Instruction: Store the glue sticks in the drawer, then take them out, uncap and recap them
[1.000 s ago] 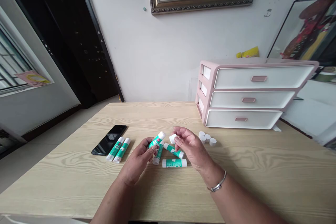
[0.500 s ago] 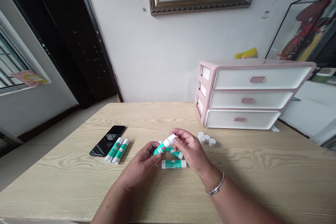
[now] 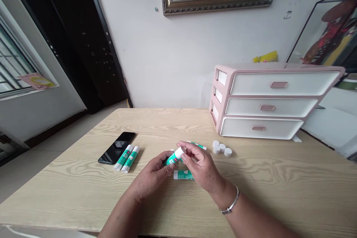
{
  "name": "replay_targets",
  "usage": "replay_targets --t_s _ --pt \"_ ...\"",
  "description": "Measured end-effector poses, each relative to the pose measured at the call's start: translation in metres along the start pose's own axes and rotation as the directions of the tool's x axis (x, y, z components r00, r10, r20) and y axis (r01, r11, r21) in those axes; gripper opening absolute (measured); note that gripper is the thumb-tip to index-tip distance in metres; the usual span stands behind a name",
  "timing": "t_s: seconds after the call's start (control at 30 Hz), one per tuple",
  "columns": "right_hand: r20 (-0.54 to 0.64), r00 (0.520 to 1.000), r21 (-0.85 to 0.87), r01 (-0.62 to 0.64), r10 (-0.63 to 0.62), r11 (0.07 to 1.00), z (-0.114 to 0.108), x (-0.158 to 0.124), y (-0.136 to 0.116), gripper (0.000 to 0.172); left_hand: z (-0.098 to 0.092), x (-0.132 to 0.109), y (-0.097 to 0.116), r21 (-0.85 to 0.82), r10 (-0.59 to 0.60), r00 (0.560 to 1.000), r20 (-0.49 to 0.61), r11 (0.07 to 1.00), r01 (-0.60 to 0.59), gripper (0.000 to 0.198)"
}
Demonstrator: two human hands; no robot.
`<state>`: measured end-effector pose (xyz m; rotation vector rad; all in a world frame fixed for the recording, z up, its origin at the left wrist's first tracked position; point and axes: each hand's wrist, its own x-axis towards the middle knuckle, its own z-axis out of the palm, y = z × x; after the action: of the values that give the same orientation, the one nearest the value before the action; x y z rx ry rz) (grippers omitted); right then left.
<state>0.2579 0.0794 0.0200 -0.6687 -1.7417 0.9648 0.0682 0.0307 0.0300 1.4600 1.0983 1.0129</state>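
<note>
A green-and-white glue stick (image 3: 173,158) is held tilted above the table, its white end pointing up and to the right. My left hand (image 3: 153,171) is closed round its green body. The thumb and fingers of my right hand (image 3: 202,165) pinch it near the white cap (image 3: 180,151). Below lies another glue stick (image 3: 183,174), its right end hidden by my right hand. Behind my right fingers a further glue stick (image 3: 198,145) shows only in part. Several small white caps (image 3: 222,148) stand grouped to the right of my right hand.
Two glue sticks (image 3: 130,160) lie side by side at the left, against a black phone (image 3: 117,148). A pink-and-white drawer unit (image 3: 267,107) stands at the back right of the wooden table (image 3: 264,193). A framed picture (image 3: 220,5) hangs on the wall.
The white end of the held glue stick looks shorter, and my right fingers sit closer to its body. Part of a glue stick now shows behind my right hand. The view has shifted slightly.
</note>
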Motion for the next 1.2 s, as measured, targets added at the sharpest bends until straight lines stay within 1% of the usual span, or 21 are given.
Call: replay_targets --t_s 0.1,0.17,0.23,0.3,0.33,0.4,0.47,0.53,0.6,0.67,0.77,0.87,0.97,1.1,1.2 --pt "0.017 0.997 -0.043 0.073 -0.072 0.996 0.003 -0.001 -0.002 0.033 0.0 -0.001 0.001 -0.019 0.016 0.999 0.027 1.0 -0.016 0.045" --pt "0.029 0.993 -0.062 0.12 -0.118 0.991 0.006 -0.002 -0.005 0.034 0.001 -0.001 0.002 -0.011 0.015 1.0 0.024 1.0 -0.015 0.038" --pt "0.041 0.988 -0.06 0.148 -0.146 0.987 0.009 -0.005 -0.009 0.039 0.001 -0.001 0.001 -0.014 0.006 1.0 0.0 1.0 -0.006 0.029" --pt "0.035 0.987 -0.043 0.155 -0.154 0.987 0.01 -0.007 -0.012 0.044 0.0 0.0 -0.001 -0.054 0.007 1.0 -0.025 0.999 -0.009 0.02" --pt "0.024 0.988 -0.037 0.153 -0.152 0.988 0.01 -0.008 -0.012 0.045 0.0 0.001 -0.004 -0.085 0.021 0.999 -0.044 0.996 -0.025 0.02" --pt "-0.013 0.991 -0.043 0.134 -0.135 0.99 0.009 -0.009 -0.01 0.043 -0.001 0.002 -0.008 -0.145 0.058 0.995 -0.086 0.987 -0.07 0.031" --pt "-0.072 0.993 -0.062 0.093 -0.097 0.994 0.006 -0.008 -0.005 0.037 -0.003 0.004 -0.013 -0.184 0.071 0.988 -0.136 0.978 -0.095 0.045" --pt "-0.141 0.989 -0.074 0.033 -0.043 0.997 0.003 -0.005 0.002 0.031 -0.005 0.005 -0.016 -0.18 0.055 0.98 -0.19 0.98 -0.09 0.054" --pt "-0.209 0.978 -0.075 -0.019 0.003 0.997 -0.001 -0.001 0.008 0.027 -0.007 0.005 -0.018 -0.143 0.038 0.967 -0.253 0.987 -0.076 0.057" --pt "-0.259 0.965 -0.067 -0.056 0.037 0.996 -0.003 0.004 0.013 0.026 -0.008 0.006 -0.019 -0.118 0.029 0.949 -0.315 0.991 -0.07 0.058" --pt "-0.29 0.953 -0.062 -0.106 0.084 0.992 -0.006 0.007 0.018 0.027 -0.009 0.006 -0.018 -0.158 0.016 0.93 -0.368 0.984 -0.08 0.055" --pt "-0.281 0.954 -0.076 -0.128 0.102 0.989 -0.007 0.009 0.021 0.028 -0.009 0.007 -0.016 -0.215 0.01 0.922 -0.387 0.971 -0.1 0.051" --pt "-0.285 0.952 -0.078 -0.14 0.112 0.987 -0.008 0.009 0.023 0.026 -0.01 0.007 -0.016 -0.232 0.008 0.915 -0.404 0.966 -0.111 0.05" --pt "-0.316 0.942 -0.085 -0.149 0.115 0.985 -0.011 0.011 0.025 0.026 -0.011 0.007 -0.017 -0.222 0.012 0.9 -0.435 0.968 -0.12 0.048" --pt "-0.344 0.933 -0.107 -0.154 0.108 0.982 -0.015 0.013 0.028 0.027 -0.012 0.007 -0.019 -0.242 -0.018 0.893 -0.45 0.965 -0.103 0.044"
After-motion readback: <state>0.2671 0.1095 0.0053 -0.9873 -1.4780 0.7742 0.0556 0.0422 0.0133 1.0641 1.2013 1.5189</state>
